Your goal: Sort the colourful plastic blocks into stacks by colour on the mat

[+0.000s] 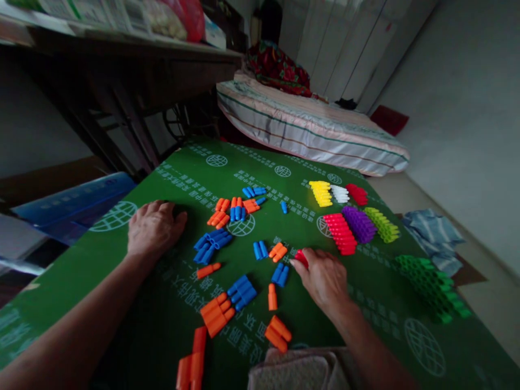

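My right hand (323, 273) pinches a small red plastic building block (301, 257) between thumb and fingertips, low over the board. Close by lie orange bullet-shaped blocks (278, 252) and paired blue blocks (280, 274). My left hand (154, 227) rests palm down at the left, thumb apart from the fingers, holding nothing. Between the hands are scattered loose orange and blue blocks, among them a blue cluster (211, 244) and an orange group (218, 314). Sorted rows stand at the right: yellow (320, 193), white (340, 194), pinkish-red (340, 234) and purple (359, 224).
The green printed board (170, 287) bears everything. Red (357, 193), lime (381, 224) and green (433, 287) block groups lie near its right edge. A dark wooden table (190, 70) stands at the left, a bed (312, 124) behind. Folded cloth (300, 371) lies at the front edge.
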`<state>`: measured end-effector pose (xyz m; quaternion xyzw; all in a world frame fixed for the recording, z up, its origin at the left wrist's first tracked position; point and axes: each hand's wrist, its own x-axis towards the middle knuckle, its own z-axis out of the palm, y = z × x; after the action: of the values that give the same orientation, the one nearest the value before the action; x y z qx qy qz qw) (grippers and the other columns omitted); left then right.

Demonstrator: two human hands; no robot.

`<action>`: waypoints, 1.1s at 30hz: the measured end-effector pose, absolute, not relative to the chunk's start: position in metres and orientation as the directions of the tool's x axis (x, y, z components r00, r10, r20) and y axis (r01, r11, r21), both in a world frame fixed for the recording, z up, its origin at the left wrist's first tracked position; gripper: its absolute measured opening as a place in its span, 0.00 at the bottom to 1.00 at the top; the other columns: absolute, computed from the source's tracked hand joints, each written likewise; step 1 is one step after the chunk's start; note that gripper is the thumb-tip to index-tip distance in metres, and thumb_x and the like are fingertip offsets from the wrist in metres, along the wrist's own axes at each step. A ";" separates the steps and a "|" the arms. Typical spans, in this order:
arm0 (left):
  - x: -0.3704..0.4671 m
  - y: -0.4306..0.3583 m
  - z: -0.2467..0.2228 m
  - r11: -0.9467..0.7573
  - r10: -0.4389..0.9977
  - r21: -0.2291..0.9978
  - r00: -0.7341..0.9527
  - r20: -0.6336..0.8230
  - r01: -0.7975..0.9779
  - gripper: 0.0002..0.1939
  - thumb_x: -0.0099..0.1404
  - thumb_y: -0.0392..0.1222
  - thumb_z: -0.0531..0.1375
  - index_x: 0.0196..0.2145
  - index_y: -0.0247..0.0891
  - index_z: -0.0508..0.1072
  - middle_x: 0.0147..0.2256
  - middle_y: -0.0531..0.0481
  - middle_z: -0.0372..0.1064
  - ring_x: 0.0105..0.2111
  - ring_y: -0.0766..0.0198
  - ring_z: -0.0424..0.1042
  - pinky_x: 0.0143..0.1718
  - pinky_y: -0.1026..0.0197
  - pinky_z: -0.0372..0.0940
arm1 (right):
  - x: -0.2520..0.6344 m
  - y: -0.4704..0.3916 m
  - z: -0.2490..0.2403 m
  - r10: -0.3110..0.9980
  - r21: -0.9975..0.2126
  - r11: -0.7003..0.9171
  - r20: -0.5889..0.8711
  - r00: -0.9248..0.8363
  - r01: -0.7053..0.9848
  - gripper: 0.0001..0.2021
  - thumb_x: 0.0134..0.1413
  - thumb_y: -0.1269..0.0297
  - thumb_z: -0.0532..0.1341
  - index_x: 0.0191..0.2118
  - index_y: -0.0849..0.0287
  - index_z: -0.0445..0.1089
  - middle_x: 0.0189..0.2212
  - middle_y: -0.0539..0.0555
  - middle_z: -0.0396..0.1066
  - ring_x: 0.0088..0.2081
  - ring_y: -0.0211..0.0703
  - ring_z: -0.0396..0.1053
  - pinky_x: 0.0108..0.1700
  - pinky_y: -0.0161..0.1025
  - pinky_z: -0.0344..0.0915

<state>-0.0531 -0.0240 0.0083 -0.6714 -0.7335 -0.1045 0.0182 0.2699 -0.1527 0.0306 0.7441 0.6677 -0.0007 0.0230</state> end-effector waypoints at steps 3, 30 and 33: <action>-0.056 -0.020 0.007 0.085 0.981 0.118 -0.104 0.163 0.989 0.34 0.62 0.56 0.40 0.52 0.27 0.66 0.54 0.32 0.63 0.56 0.40 0.58 0.55 0.42 0.57 | 0.264 -0.145 0.031 0.995 0.024 -0.095 -0.032 0.095 0.995 0.13 0.63 0.60 0.52 0.42 0.54 0.73 0.38 0.56 0.74 0.41 0.46 0.71 0.43 0.40 0.60; -0.062 -0.014 0.005 0.088 0.983 0.080 -0.100 0.156 0.993 0.39 0.60 0.61 0.35 0.50 0.30 0.68 0.52 0.32 0.64 0.52 0.40 0.61 0.52 0.45 0.58 | 0.390 -0.096 0.043 0.902 -0.335 -0.324 0.174 0.396 0.885 0.21 0.53 0.60 0.58 0.53 0.59 0.69 0.44 0.58 0.75 0.41 0.46 0.72 0.43 0.41 0.66; -0.062 -0.014 0.005 0.099 0.982 0.075 -0.110 0.156 0.992 0.40 0.60 0.62 0.34 0.50 0.30 0.68 0.53 0.32 0.63 0.53 0.39 0.60 0.52 0.44 0.58 | 0.394 -0.089 0.041 0.909 -0.267 -0.340 0.152 0.388 0.902 0.23 0.53 0.59 0.59 0.55 0.58 0.67 0.44 0.57 0.75 0.42 0.46 0.72 0.44 0.41 0.65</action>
<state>-0.0615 -0.0136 0.0053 -0.6665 -0.7405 -0.0803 0.0330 0.3945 -0.0885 0.0415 0.8184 0.5532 -0.0116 -0.1550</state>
